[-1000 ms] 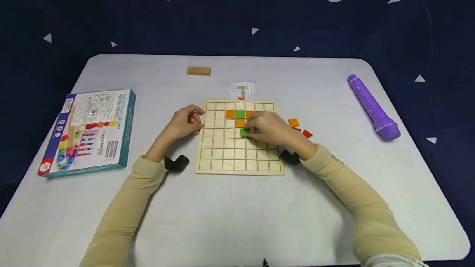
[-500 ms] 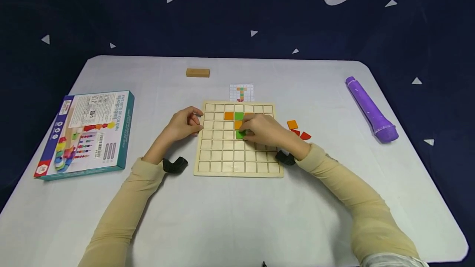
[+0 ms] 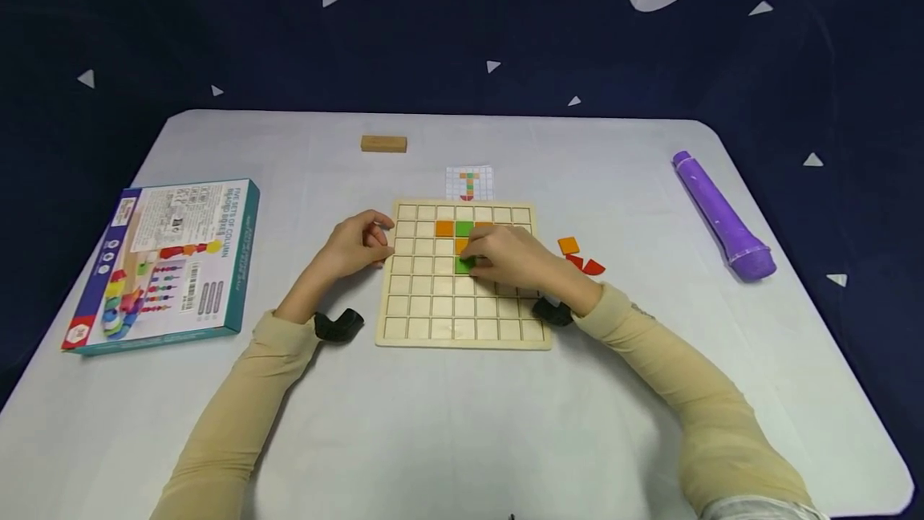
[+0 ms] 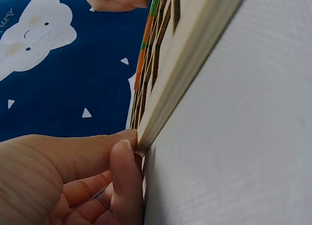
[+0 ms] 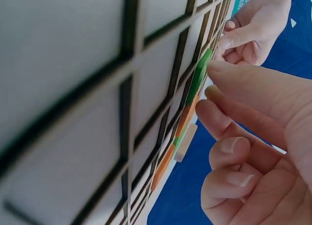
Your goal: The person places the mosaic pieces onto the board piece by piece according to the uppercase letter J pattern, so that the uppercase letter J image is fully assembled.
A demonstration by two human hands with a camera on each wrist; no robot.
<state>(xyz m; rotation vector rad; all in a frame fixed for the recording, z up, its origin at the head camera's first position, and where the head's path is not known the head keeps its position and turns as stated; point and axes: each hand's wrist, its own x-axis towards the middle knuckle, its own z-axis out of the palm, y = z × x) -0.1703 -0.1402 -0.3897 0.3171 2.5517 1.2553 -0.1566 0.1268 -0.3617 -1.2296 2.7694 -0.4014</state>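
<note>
A wooden grid board (image 3: 464, 347) lies flat on the table, with orange and green square tiles in a few of its upper cells. My right hand (image 3: 511, 253) is over the board, its thumb and index fingertips at a green tile (image 3: 463, 266) in the fourth row. In the right wrist view the thumb touches this green tile (image 5: 199, 77), while the other fingers curl below. My left hand (image 3: 357, 242) is at the board's left side. Its thumb and index fingertips rest against the edge of the board (image 4: 168, 95), as the left wrist view shows.
Right of the board lie an orange tile (image 3: 568, 245) and red pieces (image 3: 593, 267). Beyond it are a pattern card (image 3: 469, 183) and a wooden block (image 3: 384, 144). A printed box (image 3: 166, 263) stands at left, a purple microphone-shaped object (image 3: 724, 217) at right.
My right hand has moved slightly left with the green tile, which now lies squarer in its cell below the orange one. The left hand has stayed at the board's edge.
</note>
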